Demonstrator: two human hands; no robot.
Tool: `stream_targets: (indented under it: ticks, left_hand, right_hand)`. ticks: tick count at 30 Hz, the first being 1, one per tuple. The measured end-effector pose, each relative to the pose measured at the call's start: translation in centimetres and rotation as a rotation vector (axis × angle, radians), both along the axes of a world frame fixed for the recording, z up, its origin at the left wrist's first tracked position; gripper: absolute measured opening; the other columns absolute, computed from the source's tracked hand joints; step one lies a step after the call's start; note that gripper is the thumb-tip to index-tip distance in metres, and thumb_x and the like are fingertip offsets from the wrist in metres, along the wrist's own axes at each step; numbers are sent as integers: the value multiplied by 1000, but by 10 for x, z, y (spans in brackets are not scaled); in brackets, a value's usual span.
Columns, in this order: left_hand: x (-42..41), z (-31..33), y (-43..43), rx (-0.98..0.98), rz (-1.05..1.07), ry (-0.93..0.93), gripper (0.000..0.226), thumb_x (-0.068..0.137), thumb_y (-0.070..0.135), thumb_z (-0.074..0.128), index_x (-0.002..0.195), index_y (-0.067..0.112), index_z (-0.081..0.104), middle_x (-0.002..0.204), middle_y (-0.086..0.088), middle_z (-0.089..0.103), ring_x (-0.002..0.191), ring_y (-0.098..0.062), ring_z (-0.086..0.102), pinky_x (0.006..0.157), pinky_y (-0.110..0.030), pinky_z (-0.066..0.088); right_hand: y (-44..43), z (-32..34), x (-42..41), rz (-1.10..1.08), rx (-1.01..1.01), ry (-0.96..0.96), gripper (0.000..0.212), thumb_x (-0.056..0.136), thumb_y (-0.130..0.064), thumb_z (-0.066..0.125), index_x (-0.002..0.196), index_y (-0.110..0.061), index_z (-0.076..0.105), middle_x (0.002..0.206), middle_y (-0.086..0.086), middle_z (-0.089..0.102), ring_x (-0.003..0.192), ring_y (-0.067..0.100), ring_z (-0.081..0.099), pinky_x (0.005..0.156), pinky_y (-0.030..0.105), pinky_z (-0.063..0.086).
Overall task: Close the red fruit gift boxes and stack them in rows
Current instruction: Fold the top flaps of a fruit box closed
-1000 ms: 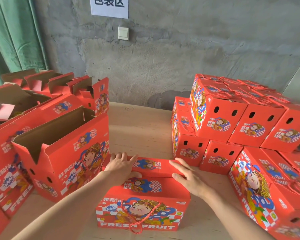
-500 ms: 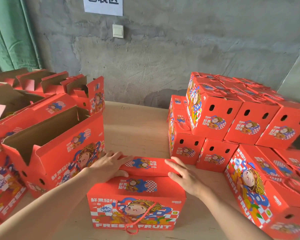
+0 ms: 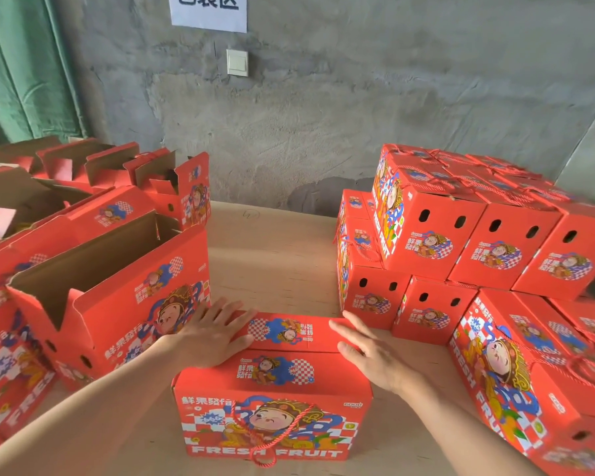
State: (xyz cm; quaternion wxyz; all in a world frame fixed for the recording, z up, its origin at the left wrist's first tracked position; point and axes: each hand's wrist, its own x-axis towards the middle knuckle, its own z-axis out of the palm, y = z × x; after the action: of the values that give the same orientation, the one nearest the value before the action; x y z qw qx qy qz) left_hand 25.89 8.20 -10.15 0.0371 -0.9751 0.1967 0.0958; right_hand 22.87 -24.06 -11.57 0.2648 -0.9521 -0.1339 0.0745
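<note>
The red fruit gift box (image 3: 272,400) sits on the wooden table (image 3: 272,255) right in front of the person, between the two arms. Not much has moved since a moment ago, and both hands have stayed on its lid. The left hand (image 3: 213,334) has slid a little toward the left end. The far flap (image 3: 285,331) now looks flatter on top. I think that means this box is just about shut and will soon be ready for the pile.

Both hands lie flat with straight fingers. They press down and grab nothing. The right hand (image 3: 371,355) rests on the right end of the lid.

The box is stiff cardboard, long with square corners. It is bright red with a cartoon face and the words FRESH FRUIT. A twisted red rope handle (image 3: 272,434) hangs down its front (it looks soft and floppy).

To the left stands an open box (image 3: 117,297), plain brown inside, with its flaps up. To the right is the stack of closed boxes (image 3: 426,235), two layers high, with little oval holes in their ends. The box in front probably goes there next.
</note>
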Motion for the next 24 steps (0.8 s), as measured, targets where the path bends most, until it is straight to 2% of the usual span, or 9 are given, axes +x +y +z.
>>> stream_targets:
  ticks: [4, 8, 11, 13, 15, 17, 19, 22, 24]
  left_hand:
    - [1, -3, 2, -35, -5, -12, 58, 97, 57, 11, 147, 40, -14, 159, 7, -11, 145, -22, -17, 116, -43, -11]
    - [3, -7, 6, -81, -14, -28, 56, 99, 52, 13, 147, 40, -11, 158, 9, -11, 145, -19, -17, 117, -41, -9]
    - [-3, -5, 8, -542, 55, -87, 53, 102, 39, 24, 150, 36, 3, 158, 9, -8, 146, -14, -10, 116, -34, -3]
    - [-9, -1, 13, -935, 352, -167, 51, 102, 34, 31, 150, 23, 21, 159, -1, 10, 145, -20, 12, 115, -37, 11]
    - [-17, 1, 22, -1161, 679, -31, 54, 99, 45, 31, 142, 13, 36, 151, -14, 30, 135, -28, 34, 112, -44, 24]
    - [-31, -7, 26, -1198, 795, 235, 60, 99, 52, 25, 148, 18, 26, 154, -11, 26, 138, -29, 30, 114, -44, 22]
    - [-43, -13, 22, -1217, 779, 374, 59, 99, 51, 26, 151, 29, 10, 157, -5, 19, 140, -27, 27, 115, -45, 21]
    - [-45, -10, 17, -1248, 767, 397, 53, 101, 43, 29, 149, 32, 10, 148, -7, 37, 127, -28, 46, 109, -48, 35]
    - [-44, -5, 15, -1124, 737, 325, 47, 102, 39, 27, 146, 26, 17, 135, -11, 49, 110, -27, 57, 99, -45, 46]
  right_hand:
    - [18, 3, -5, 102, -286, -171, 44, 97, -56, 24, 139, -58, 15, 151, -20, -22, 141, 8, -25, 113, 42, -15]
    - [34, 2, -13, 137, -259, -101, 40, 97, -58, 21, 133, -66, 6, 149, -23, -20, 138, 9, -27, 113, 45, -12]
    - [31, 4, -15, 99, -248, -73, 40, 96, -59, 23, 134, -67, 13, 152, -19, -21, 138, 15, -31, 113, 47, -13]
    - [31, 5, -14, 79, -214, -58, 40, 95, -60, 27, 133, -68, 17, 154, -12, -23, 138, 18, -33, 113, 46, -13]
    - [30, 6, -12, 69, -174, -43, 40, 95, -57, 34, 132, -68, 21, 156, -10, -20, 140, 17, -30, 114, 43, -11]
    - [31, 7, -12, 56, -102, -56, 40, 96, -50, 41, 132, -63, 29, 158, -9, -12, 142, 16, -25, 115, 39, -8]
    - [33, 7, -12, 36, -12, -73, 39, 96, -43, 45, 131, -58, 37, 159, -8, -8, 143, 16, -23, 115, 38, -5]
    - [37, 5, -12, 36, -19, -80, 40, 97, -41, 46, 132, -57, 36, 159, -7, -6, 143, 18, -22, 115, 40, -4]
    - [36, 6, -10, 46, -45, -80, 39, 96, -43, 44, 132, -57, 37, 159, -8, -2, 144, 19, -16, 116, 42, -2]
